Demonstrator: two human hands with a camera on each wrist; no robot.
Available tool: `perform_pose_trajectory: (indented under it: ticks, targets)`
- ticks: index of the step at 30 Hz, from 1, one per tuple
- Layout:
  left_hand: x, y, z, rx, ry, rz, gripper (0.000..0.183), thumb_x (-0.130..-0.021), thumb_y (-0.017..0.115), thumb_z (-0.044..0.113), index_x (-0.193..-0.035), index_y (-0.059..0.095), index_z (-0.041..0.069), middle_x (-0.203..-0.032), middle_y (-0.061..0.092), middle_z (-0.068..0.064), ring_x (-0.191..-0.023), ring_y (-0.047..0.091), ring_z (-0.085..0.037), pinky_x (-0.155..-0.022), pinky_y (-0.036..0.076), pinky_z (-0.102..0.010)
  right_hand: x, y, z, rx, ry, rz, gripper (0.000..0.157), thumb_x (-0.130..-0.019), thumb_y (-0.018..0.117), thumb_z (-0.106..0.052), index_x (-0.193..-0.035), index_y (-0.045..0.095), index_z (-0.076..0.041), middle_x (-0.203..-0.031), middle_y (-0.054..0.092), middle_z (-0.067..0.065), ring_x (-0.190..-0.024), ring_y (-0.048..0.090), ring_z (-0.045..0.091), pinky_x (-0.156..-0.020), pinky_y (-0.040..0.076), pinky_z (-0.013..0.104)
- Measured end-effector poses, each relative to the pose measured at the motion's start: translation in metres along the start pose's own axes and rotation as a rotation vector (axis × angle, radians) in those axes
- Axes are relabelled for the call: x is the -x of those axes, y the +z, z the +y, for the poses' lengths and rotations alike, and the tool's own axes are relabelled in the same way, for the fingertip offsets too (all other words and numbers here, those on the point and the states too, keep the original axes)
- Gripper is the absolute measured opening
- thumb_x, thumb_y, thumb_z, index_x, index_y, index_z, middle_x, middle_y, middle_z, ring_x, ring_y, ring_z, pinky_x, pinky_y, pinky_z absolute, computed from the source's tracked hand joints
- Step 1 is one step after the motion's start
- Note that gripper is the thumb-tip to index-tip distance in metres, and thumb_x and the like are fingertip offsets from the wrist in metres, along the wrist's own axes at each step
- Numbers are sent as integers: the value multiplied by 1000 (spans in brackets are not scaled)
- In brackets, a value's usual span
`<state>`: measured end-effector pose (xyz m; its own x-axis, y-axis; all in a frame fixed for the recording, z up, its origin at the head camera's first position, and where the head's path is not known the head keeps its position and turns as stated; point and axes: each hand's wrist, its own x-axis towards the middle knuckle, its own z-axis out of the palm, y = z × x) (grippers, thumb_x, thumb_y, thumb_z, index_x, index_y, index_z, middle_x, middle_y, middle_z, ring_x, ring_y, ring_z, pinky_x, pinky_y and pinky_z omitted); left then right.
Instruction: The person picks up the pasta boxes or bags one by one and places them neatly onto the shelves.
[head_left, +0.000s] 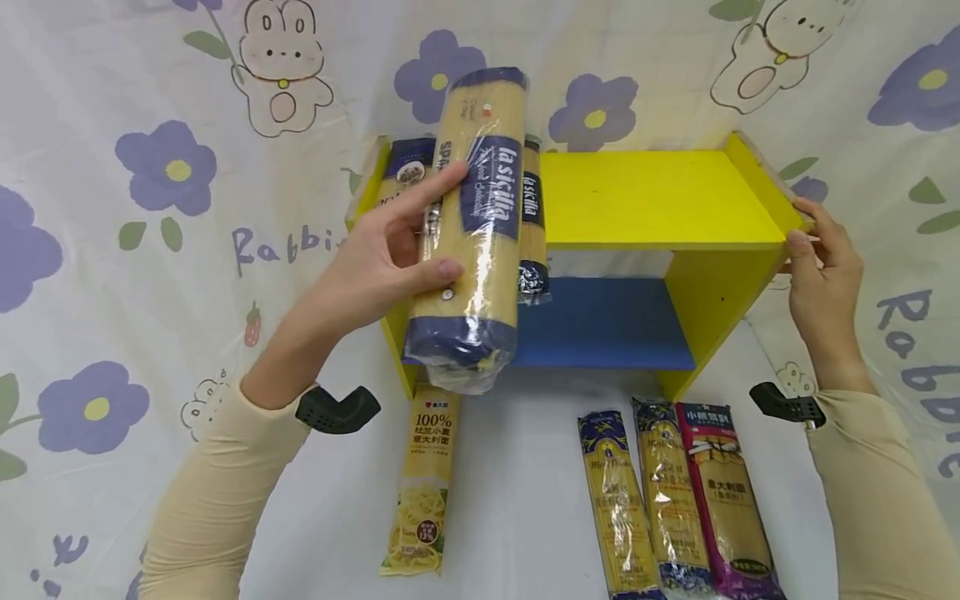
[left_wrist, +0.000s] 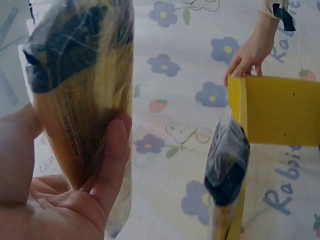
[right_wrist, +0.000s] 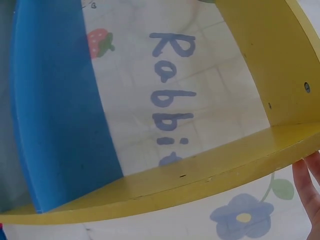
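Note:
My left hand [head_left: 390, 250] grips a large clear-wrapped spaghetti pack [head_left: 480, 283] with blue bands, thumb across its front. The pack tilts slightly in front of the shelf's left part. In the left wrist view my fingers [left_wrist: 112, 155] curl round the spaghetti pack [left_wrist: 75, 105]. Behind it, another spaghetti pack [head_left: 533, 208] and a blue-topped pasta pack [head_left: 408, 162] stand on the top board, partly hidden. My right hand [head_left: 828, 283] holds the upper right corner of the yellow shelf [head_left: 637, 196], thumb in front. Only a few fingertips [right_wrist: 305, 180] of it show in the right wrist view.
The shelf has a blue lower board [head_left: 600, 321]. On the white surface in front lie a yellow pasta pack [head_left: 423, 492] at left, two blue-ended pasta packs [head_left: 618, 508] at right and a purple-red pasta pack [head_left: 731, 500] beside them. A flower-print cloth [head_left: 165, 275] hangs behind.

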<state>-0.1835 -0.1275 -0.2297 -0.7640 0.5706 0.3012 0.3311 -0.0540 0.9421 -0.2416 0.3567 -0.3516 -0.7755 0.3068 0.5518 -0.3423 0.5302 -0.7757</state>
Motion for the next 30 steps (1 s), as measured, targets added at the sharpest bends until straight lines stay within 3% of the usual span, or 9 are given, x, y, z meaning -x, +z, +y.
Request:
perform_pose_trajectory:
  ticks: [2, 6, 9, 19, 23, 26, 30]
  targets:
    - [-11, 7, 0, -13, -6, -18, 103, -76, 81, 50, -158, 24, 28, -154, 36, -7, -121, 59, -28, -94, 57, -32, 0, 0, 1, -3, 3, 2, 38, -102, 53, -21, -140, 57, -27, -108, 55, -23, -91, 57, 0, -72, 49, 4]
    - [-34, 21, -1, -10, -37, -27, 89, -90, 73, 23, -159, 18, 27, -152, 40, -7, -119, 62, -27, -94, 57, -34, 0, 0, 2, -1, 5, 3, 38, -102, 53, -21, -140, 57, -27, -108, 54, -23, -91, 57, -1, -72, 49, 3]
    - [-49, 31, -2, -4, -53, -22, 86, -92, 65, 6, -160, 16, 25, -150, 43, -8, -117, 63, -24, -94, 57, -33, 0, 0, 1, 1, 8, 0, 38, -103, 53, -21, -140, 57, -27, -109, 54, -23, -92, 57, -2, -72, 49, 3]
    - [-96, 53, -1, -44, -38, -35, 86, -92, 67, 5, -160, 16, 18, -132, 57, -19, -104, 69, -26, -86, 60, -34, 3, -1, -11, 16, 8, -11, 38, -103, 52, -23, -141, 56, -28, -111, 52, -23, -93, 56, -1, -75, 49, 3]
    - [-116, 58, -3, -63, -124, -20, 86, -91, 70, 10, -160, 19, 25, -134, 56, -16, -108, 68, -24, -89, 59, -31, 4, -1, -19, 18, 6, -15, 38, -103, 51, -24, -141, 56, -28, -110, 52, -23, -93, 56, -1, -75, 49, 3]
    - [-130, 57, -8, -119, -190, -14, 86, -91, 72, 17, -159, 21, 30, -140, 54, -7, -110, 63, -16, -91, 54, -24, 6, 0, -23, 8, 2, -23, 38, -103, 51, -23, -141, 56, -26, -110, 52, -23, -92, 56, -1, -75, 49, 3]
    - [-147, 56, -18, -237, -242, -39, 85, -91, 71, 25, -159, 20, 30, -112, 61, -6, -91, 57, -16, -77, 46, -21, 7, 0, -26, 2, 2, -28, 38, -103, 51, -21, -141, 56, -24, -111, 53, -22, -91, 56, -1, -74, 49, 3]
